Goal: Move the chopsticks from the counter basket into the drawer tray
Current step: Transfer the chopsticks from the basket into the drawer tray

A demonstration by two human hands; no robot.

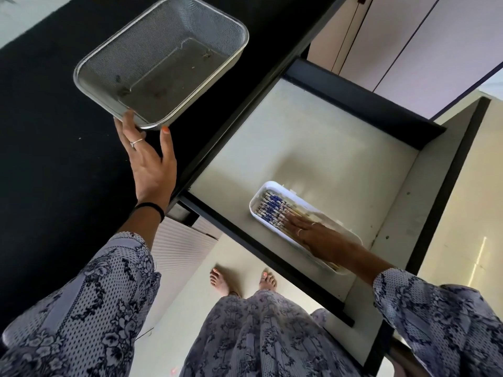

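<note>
A metal mesh basket [152, 31] sits on the black counter [40, 137] with no chopsticks visible inside it. My left hand [152, 164] grips its near corner, thumb on the rim and fingers against the side. Several chopsticks [272, 210] with blue-and-white patterned ends lie side by side in a white tray [253, 205] inside the open drawer [313, 142]. My right hand [318, 238] rests flat on top of them, fingers stretched out, covering their plain ends.
The drawer is pulled far out, with dark side walls [362, 102] and a pale floor; the tray lies near its front. Pale cabinet doors [408, 36] stand beyond. My bare feet [245, 278] are on the floor below the drawer front.
</note>
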